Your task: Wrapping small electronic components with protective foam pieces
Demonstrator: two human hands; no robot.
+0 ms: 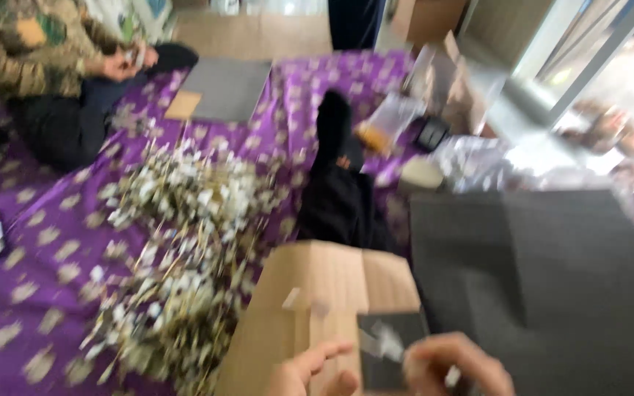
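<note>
Cardboard box [317, 308] lies under both hands — left hand [310, 370] loose-fingered on its flap, right hand [453, 367] nearer, pinching a small pale piece [387, 343] just left over a dark foam square [383, 352].

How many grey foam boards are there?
2: one large grey board at the right beside the cardboard box, one flat grey board on the purple cloth farther away. Others may be hidden.
</note>
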